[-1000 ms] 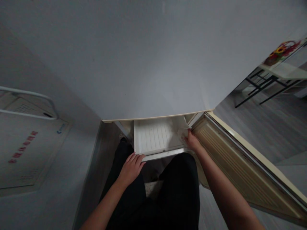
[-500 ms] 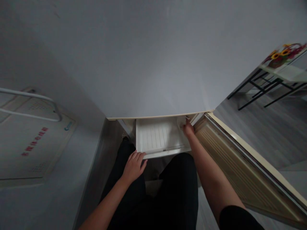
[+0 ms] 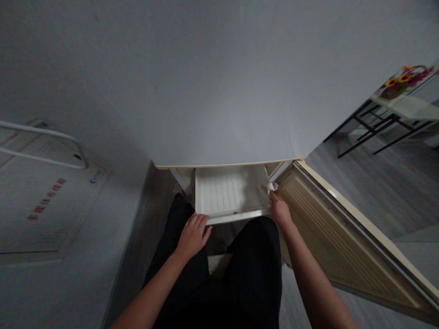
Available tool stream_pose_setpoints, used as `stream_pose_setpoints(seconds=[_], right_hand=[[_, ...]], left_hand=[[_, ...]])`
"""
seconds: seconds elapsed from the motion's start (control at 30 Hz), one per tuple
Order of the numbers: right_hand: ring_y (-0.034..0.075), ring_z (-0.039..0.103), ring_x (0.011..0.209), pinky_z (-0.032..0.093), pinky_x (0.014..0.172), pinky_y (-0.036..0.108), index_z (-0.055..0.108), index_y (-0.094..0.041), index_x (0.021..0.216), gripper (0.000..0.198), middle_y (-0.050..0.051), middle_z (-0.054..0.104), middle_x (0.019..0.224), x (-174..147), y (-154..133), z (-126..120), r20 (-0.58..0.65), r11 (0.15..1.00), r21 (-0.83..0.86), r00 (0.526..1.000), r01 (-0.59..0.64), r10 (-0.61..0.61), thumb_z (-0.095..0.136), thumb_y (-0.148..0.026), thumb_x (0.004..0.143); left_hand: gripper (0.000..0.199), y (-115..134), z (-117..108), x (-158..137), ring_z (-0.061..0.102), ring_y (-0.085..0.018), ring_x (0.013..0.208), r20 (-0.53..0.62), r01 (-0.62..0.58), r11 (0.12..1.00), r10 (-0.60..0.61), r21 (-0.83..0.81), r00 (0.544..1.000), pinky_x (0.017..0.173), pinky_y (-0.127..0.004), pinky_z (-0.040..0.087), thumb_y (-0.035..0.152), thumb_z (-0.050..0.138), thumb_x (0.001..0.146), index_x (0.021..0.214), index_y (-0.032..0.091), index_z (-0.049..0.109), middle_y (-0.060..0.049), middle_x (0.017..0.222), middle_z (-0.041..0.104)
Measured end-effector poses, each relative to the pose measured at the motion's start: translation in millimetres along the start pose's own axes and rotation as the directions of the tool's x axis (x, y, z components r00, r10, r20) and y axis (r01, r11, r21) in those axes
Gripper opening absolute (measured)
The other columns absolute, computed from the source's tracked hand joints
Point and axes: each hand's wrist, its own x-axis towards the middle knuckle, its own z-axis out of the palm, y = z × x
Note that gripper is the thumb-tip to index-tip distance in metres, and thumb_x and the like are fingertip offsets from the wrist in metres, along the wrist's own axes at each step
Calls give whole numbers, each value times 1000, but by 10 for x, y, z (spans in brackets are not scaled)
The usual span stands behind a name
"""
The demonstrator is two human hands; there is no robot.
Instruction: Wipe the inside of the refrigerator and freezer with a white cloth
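A shallow white drawer (image 3: 219,191) with a ribbed bottom sticks out from the front of a fridge-like cabinet. My left hand (image 3: 195,233) grips its front left corner, fingers over the rim and thumb along the front edge. At the drawer's right side, my right hand (image 3: 280,211) pinches a small crumpled white cloth (image 3: 272,187), perhaps tissue. The cloth is at the right wall of the drawer; whether it touches the wall I cannot tell. Nothing lies on the visible bottom of the drawer.
The cabinet's door (image 3: 343,246) stands wide open on the right, beside my arm. A wall panel (image 3: 48,192) with red writing and a white metal rail (image 3: 41,132) are on the left. A table (image 3: 411,106) bears a flower basket (image 3: 394,89). My knees are under the drawer.
My right hand has come toward me along the drawer's right side, from the back to near the front, with the white cloth. My left hand stays on the front corner.
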Motion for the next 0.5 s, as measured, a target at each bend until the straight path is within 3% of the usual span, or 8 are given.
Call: stream_pose_setpoints(seconds=[0.07,0.17,0.23,0.33,0.4,0.5], right_hand=[[28,58,125,43,111,46,65,-14,133,52,18,63,132,-235,-215,94,-34,991,-56,992,122,-124,35,-4,91],[27,56,126,33,120,52,70,-15,124,48,15,66,127,-635,-675,469,-68,959,-44,957,278,-281,36,-3,91],[27,53,130,33,120,53,65,-14,132,50,15,63,133,-902,-1025,820,-78,916,-27,912,401,-402,39,-2,90],[31,32,149,34,119,55,55,-12,143,51,18,49,152,-1216,-1458,1338,-82,821,-68,817,567,-571,46,-8,93],[29,23,154,35,119,52,58,-13,140,45,16,47,153,-1320,-1596,1579,-128,781,-89,770,619,-625,47,-13,96],[25,17,157,34,120,49,60,-18,138,42,13,45,157,-1315,-1548,1692,-161,761,-108,744,640,-648,48,-16,98]], left_hand=[[31,-3,11,-1,60,-31,113,-8,-2,1000,2,-7,1000,110,-53,45,34,56,96,121,16,62,-13,116,68],[37,-1,26,2,58,-33,120,-18,19,997,-20,-81,1000,112,-55,44,35,58,95,127,17,60,-14,123,66],[41,4,28,-5,55,-32,127,-44,65,971,-77,-231,996,114,-54,43,34,53,97,135,19,54,-14,131,63],[43,9,36,-56,51,-26,135,-156,145,842,-261,-520,953,116,-50,42,31,39,103,145,21,43,-14,143,54],[43,6,56,-113,47,-25,140,-206,155,784,-339,-600,918,118,-50,38,32,37,105,147,22,41,-14,149,48],[51,8,94,-194,35,-28,149,-182,159,825,-300,-542,936,123,-54,30,36,43,104,153,24,35,-15,159,37]])
